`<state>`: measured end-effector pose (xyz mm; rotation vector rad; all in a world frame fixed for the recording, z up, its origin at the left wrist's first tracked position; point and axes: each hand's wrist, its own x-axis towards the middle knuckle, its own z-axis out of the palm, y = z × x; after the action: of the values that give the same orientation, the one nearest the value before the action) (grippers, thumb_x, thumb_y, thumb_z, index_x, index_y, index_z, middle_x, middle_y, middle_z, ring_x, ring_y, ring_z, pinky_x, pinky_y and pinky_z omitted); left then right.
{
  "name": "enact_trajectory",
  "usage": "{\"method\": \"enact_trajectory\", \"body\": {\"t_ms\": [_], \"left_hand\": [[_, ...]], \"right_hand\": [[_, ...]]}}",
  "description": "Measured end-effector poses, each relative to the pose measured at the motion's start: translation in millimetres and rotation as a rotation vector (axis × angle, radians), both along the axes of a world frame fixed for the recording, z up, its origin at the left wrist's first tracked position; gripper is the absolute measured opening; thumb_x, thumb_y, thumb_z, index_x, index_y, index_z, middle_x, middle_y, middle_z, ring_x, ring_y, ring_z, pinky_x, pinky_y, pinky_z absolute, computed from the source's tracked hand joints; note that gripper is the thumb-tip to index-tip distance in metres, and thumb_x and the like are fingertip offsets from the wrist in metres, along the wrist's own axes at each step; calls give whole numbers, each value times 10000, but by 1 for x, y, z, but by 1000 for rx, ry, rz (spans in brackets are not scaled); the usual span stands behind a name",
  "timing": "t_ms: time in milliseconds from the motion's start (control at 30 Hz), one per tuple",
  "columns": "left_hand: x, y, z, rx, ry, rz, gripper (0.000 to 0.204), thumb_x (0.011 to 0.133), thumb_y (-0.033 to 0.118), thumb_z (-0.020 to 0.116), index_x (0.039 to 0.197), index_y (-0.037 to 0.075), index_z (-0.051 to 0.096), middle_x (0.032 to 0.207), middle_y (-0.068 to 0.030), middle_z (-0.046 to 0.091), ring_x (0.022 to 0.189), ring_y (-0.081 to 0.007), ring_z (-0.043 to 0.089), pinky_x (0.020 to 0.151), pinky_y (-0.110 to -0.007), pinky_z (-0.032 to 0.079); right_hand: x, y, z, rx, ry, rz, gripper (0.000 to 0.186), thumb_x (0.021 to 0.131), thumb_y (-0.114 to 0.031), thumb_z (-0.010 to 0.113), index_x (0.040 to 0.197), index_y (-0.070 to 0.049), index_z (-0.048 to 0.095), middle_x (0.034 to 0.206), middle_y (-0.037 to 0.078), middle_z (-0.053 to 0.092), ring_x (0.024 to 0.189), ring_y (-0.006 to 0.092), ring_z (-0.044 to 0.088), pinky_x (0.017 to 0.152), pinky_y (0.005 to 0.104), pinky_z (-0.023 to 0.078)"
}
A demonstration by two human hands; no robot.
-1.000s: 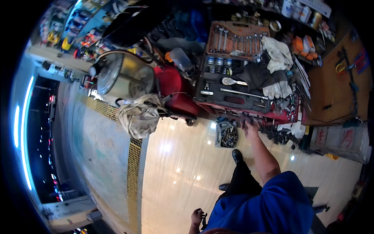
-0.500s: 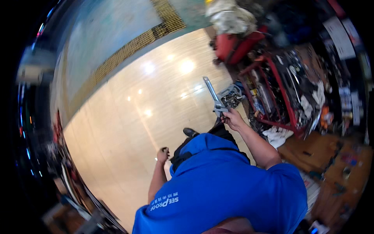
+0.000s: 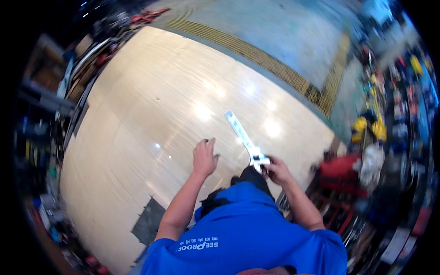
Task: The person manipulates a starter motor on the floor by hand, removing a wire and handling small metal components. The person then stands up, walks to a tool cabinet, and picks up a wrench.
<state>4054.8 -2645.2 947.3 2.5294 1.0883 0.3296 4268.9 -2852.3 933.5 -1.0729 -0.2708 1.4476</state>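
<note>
My right hand grips a large silver adjustable wrench near its jaw end. The wrench's long handle points forward and slightly left over the floor, and glare whitens part of it. The jaws sit close in front of my dark trousers. Out to the left, my left hand is raised over the pale floor with its fingers apart and nothing in it. A gap of floor lies between this hand and the wrench.
Pale, shiny floor spreads ahead, with a torn dark patch at lower left. Yellow floor grating crosses farther off. A red tool cart with a whitish cloth stands at right. Clutter lines both sides.
My body has turned left, so the red cart now appears lower at right. My left hand has risen forward from beside my hip. The wrench stays in my right hand.
</note>
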Motion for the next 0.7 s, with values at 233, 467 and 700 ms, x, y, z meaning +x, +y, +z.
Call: {"method": "enact_trajectory", "body": {"t_ms": [233,467,700], "left_hand": [[-3,93,18,20,177,-132,432,702,113,642,1132,128,609,1002,-158,609,1043,-297,561,995,-545,299],[-33,192,-24,-815,-262,8,250,856,220,596,1012,32,650,868,-115,677,792,-238,647,744,-354,498],[-89,275,11,-971,-385,208,352,890,322,554,1073,28,616,967,-137,658,879,-237,628,818,-354,481]], "right_hand": [[6,156,27,-95,146,503,358,824,-123,619,1143,16,537,698,80,587,542,160,568,454,265,428],[5,361,5,374,-374,877,472,869,-183,580,1289,-11,449,1164,132,569,1038,213,559,836,352,483],[-133,542,9,462,-460,1268,255,926,-133,493,1101,21,599,1003,106,650,955,183,595,873,332,462]]}}
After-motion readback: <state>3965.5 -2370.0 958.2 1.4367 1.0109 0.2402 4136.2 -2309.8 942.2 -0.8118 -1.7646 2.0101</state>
